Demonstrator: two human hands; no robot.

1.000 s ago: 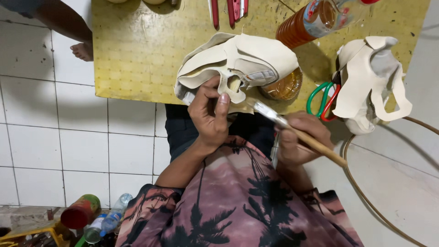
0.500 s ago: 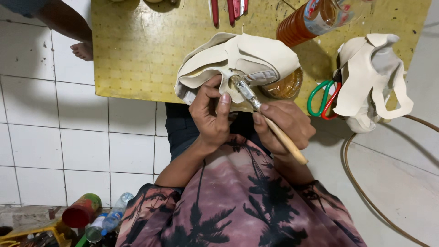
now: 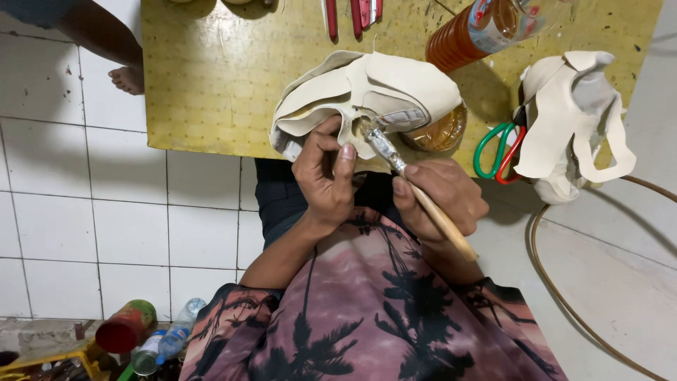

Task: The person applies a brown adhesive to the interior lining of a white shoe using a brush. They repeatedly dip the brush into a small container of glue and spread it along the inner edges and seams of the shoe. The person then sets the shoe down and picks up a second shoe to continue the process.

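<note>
Since half a second ago, the right hand [image 3: 441, 197] has barely shifted; a second ago the brush pointed away from the shoe piece, now its bristles touch it. A yellow perforated board table [image 3: 211, 85] stands over a white tiled floor [image 3: 84, 212]. At the table's near edge, the left hand [image 3: 326, 180] pinches the cream leather shoe upper [image 3: 381, 88]. The right hand is closed around a wooden-handled brush [image 3: 416, 190], whose long axis runs diagonally, bristles toward the upper, handle toward the person. An amber glue tub [image 3: 444, 130] sits just beside the upper.
</note>
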